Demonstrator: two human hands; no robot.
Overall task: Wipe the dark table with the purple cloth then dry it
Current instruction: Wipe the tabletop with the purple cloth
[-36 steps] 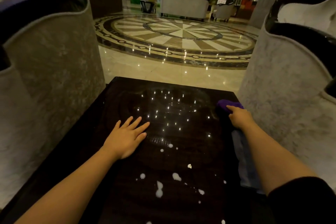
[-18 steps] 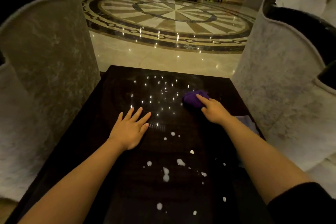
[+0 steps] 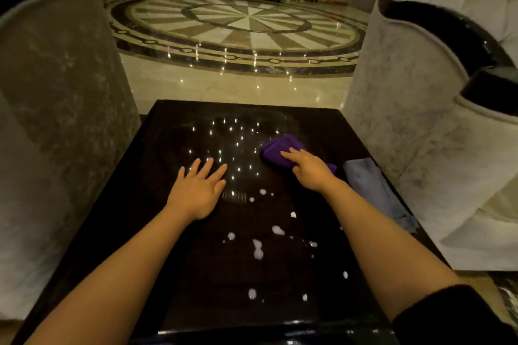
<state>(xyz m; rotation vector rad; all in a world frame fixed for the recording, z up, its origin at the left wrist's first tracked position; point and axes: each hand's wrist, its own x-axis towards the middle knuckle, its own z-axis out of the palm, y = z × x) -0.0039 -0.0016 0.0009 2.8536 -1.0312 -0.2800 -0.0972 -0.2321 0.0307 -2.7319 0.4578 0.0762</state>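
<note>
Table: the dark table [image 3: 157, 204] is glossy and nearly black, square-cornered, throwing back a scatter of small ceiling lights across its far half.
Foam: white blobs of foam [image 3: 258, 249] dot the near half, between the two forearms, unwiped.
Purple cloth: the purple cloth [image 3: 277, 150] sits bunched into a wad on the far right part of the table, one end poking out behind the wrist.
Right hand: the right hand [image 3: 308, 168] lies palm-down on the cloth, fingers stretched forward over it, pressing rather than gripping; whether any fingers curl under the fabric I cannot tell.
Left hand: the left hand [image 3: 197, 190] rests flat on the bare table, fingers spread wide, nothing in it.
Grey cloth: a pale grey cloth [image 3: 372, 190] lies crumpled along the right edge of the table, just beside the right forearm.
Surroundings: pale velvet armchairs [image 3: 61, 98] stand on either side, and a patterned marble floor [image 3: 238, 25] lies beyond.
Change: a second ago the cloth and right hand were out at the right edge; they swept in toward the middle and now sit slightly right of there. The left hand has stayed put.
</note>
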